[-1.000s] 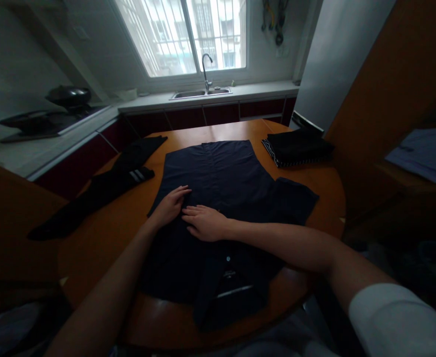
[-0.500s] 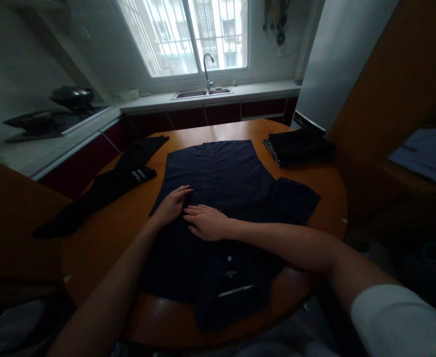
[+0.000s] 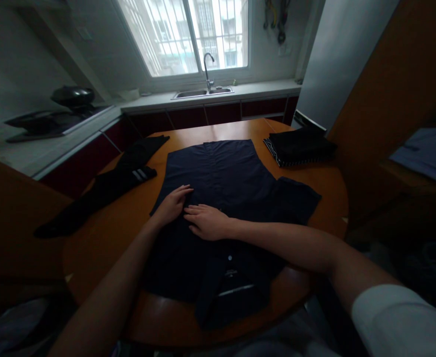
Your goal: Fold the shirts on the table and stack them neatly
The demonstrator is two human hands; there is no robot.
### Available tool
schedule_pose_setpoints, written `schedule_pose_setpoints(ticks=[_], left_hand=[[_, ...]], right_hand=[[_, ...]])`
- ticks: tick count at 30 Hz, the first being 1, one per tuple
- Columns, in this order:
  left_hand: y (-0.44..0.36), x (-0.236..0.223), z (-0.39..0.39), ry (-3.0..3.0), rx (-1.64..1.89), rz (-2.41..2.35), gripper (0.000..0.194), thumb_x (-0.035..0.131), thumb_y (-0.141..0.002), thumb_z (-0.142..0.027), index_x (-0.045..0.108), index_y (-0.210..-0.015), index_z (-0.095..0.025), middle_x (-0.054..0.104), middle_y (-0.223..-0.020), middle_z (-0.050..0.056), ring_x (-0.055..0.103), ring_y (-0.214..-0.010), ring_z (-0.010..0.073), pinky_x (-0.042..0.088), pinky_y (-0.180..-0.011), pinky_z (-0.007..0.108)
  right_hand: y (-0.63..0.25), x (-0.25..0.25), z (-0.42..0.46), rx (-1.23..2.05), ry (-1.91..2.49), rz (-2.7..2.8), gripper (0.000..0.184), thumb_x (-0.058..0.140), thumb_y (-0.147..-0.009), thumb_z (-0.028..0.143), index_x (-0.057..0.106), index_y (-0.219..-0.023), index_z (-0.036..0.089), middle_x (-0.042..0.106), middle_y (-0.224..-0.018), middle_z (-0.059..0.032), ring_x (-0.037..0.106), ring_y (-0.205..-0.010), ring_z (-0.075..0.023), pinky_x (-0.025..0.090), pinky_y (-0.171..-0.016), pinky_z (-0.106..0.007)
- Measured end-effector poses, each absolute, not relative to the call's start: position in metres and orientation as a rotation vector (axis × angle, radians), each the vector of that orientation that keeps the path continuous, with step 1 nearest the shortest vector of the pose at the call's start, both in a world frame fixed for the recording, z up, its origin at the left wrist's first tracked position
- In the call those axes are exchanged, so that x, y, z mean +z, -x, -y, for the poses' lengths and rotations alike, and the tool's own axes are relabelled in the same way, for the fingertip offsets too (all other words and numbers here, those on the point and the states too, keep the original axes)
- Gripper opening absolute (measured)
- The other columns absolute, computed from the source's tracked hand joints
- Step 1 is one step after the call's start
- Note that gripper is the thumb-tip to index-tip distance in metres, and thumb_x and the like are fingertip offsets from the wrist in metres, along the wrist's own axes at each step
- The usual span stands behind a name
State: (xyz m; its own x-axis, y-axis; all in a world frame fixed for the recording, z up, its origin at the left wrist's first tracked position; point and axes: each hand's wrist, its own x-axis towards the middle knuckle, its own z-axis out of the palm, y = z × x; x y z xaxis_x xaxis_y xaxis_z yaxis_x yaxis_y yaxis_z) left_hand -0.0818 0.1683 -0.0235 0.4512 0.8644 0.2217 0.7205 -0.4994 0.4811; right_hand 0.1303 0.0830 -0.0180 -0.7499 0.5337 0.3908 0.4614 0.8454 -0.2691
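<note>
A dark navy shirt (image 3: pixel 233 173) lies spread over a round wooden table (image 3: pixel 102 253), its collar toward me and its hem toward the window. One short sleeve reaches out to the right; on the left side no sleeve shows. My left hand (image 3: pixel 173 202) rests open on the shirt near its left edge, fingers stretched toward the middle. Just right of it, my right hand (image 3: pixel 207 221) lies flat and open on the cloth, fingers pointing left. A small white button shows near the collar.
Black garments with white stripes (image 3: pixel 110 193) lie on the table's left side. A folded black cloth stack (image 3: pixel 299 145) sits at the back right. Beyond the table are a counter with a sink (image 3: pixel 203 93), a stove with a pan (image 3: pixel 73 96) and a tall grey appliance (image 3: pixel 337 64).
</note>
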Motion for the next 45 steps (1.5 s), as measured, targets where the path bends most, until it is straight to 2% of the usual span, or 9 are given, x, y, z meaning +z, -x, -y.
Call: schedule_pose_setpoints(ticks=[19,25,36,45], left_hand=[[0.083,-0.0262,-0.1699,-2.383,0.642,-1.341,0.048,0.038,-0.094,-0.033,0.066,-0.13,-0.016,0.053,-0.151,0.012,0.044,-0.144,0.027,0.031,-0.122,0.049],[0.0829,-0.0252,-0.1702,-2.375,0.62,-1.371,0.048,0.039,-0.093,-0.03,0.065,-0.131,-0.018,0.053,-0.151,0.011,0.043,-0.145,0.0273,0.026,-0.123,0.053],[0.082,-0.0233,-0.1687,-2.361,0.626,-1.368,0.048,0.038,-0.096,-0.037,0.066,-0.13,-0.019,0.054,-0.151,0.01,0.043,-0.145,0.0274,0.025,-0.123,0.053],[0.082,-0.0251,-0.1697,-2.376,0.627,-1.362,0.048,0.037,-0.095,-0.032,0.066,-0.13,-0.017,0.053,-0.151,0.011,0.044,-0.144,0.0263,0.03,-0.122,0.05]], right_hand=[[-0.1305,-0.0157,-0.0811,0.189,0.742,2.578,0.027,0.053,-0.098,0.024,0.065,-0.118,0.01,0.061,-0.137,-0.0172,0.054,-0.132,-0.0268,0.04,-0.113,-0.045],[-0.1299,-0.0187,-0.0825,0.196,0.742,2.559,0.027,0.055,-0.098,0.024,0.065,-0.119,0.012,0.06,-0.14,-0.0174,0.055,-0.132,-0.0264,0.04,-0.113,-0.046],[-0.1307,-0.0165,-0.0819,0.21,0.753,2.576,0.028,0.054,-0.098,0.024,0.065,-0.12,0.012,0.059,-0.142,-0.0178,0.053,-0.134,-0.0266,0.04,-0.114,-0.047],[-0.1299,-0.0196,-0.0833,0.204,0.753,2.576,0.032,0.053,-0.098,0.025,0.064,-0.124,0.01,0.057,-0.144,-0.019,0.052,-0.136,-0.027,0.039,-0.114,-0.046]])
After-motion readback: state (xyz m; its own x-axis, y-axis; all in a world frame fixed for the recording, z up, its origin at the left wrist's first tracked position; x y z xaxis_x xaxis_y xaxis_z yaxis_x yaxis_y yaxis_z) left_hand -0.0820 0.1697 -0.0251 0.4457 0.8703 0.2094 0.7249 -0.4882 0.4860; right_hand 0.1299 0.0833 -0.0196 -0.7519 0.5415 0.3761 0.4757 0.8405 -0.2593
